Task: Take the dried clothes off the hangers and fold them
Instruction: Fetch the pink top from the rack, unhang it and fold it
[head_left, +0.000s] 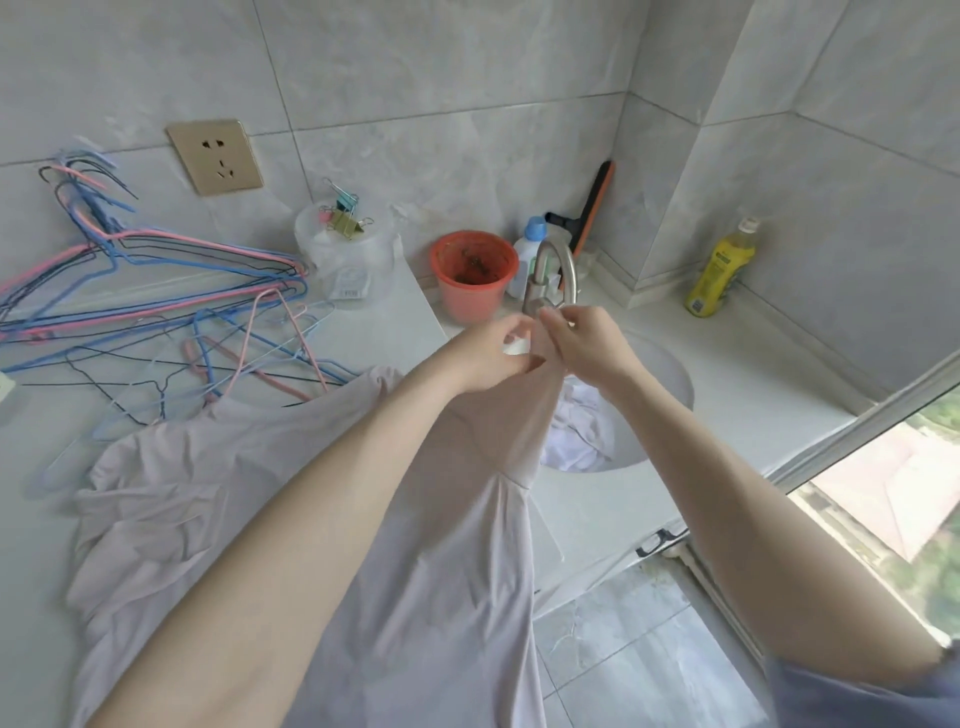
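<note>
1. Head view, containers, with clock positions read from the frame's middle. Round sink basin (670, 384), at 3 to 4 o'clock, set in the white countertop (753, 374): it holds a crumpled white cloth (582, 431).
2. Orange pot (472, 275), at 12 o'clock: there is dark crumbly matter inside, and it stands just beside the metal faucet (556, 275).
3. Clear plastic tub (343, 249), at 11 o'clock: coloured binder clips (343, 218) sit at its top. What lies deeper inside cannot be told.
4. White bottle with blue cap (530, 249), behind the faucet. Yellow bottle (719, 270), at 2 o'clock, upright on the ledge.
5. Wire hangers (156, 291), at 9 to 10 o'clock: a loose tangle of pink, blue and black ones on the counter, below a wall socket (215, 156).
6. Pale pink garment (415, 545): from 6 to 8 o'clock it spreads over the counter and hangs off the edge. Its narrow upper end rises to the hands at the middle.
7. Left hand (493, 358): the arm reaches in from 7 o'clock, and the curled fingers pinch the garment's top end, with a small white piece showing at the fingertips.
8. Right hand (587, 348): the arm reaches in from 5 o'clock. The thumb and fingers pinch the same top end, just below the faucet and close beside the left hand.
9. Whether a hanger sits inside the garment cannot be told.
</note>
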